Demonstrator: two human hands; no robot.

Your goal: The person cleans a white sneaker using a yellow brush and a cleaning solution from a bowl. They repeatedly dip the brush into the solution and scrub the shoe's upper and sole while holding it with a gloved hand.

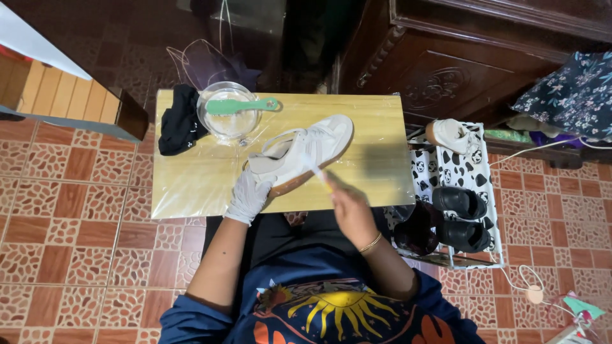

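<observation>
White leather and grey suede make up the sneaker (301, 153) that my gloved left hand (247, 194) holds by the heel end, fingers closed around it so the shoe sits tilted with its toe pointing away from me, over the plastic-covered wooden desk (191, 178). My bare right hand (347, 202) is just beside the shoe's near side, fingers closed on a small pale brush (317, 171) whose tip touches the sneaker's side; it is blurred, so I cannot tell its exact shape. Beyond my left fingers, near the far edge of the desk, stands a clear glass bowl (228, 121) with a green-handled brush (242, 105) lying across its rim. Just to the left of the bowl lies a crumpled black cloth (178, 121), touching the desk's far corner. Off to the right of my right fingers, apart from the desk, a shoe rack with a black-and-white patterned cover (468, 172) carries another white sneaker (449, 135) at its far end and a pair of black shoes (460, 216) nearer to me. Reddish patterned tiles cover the floor (83, 223).
</observation>
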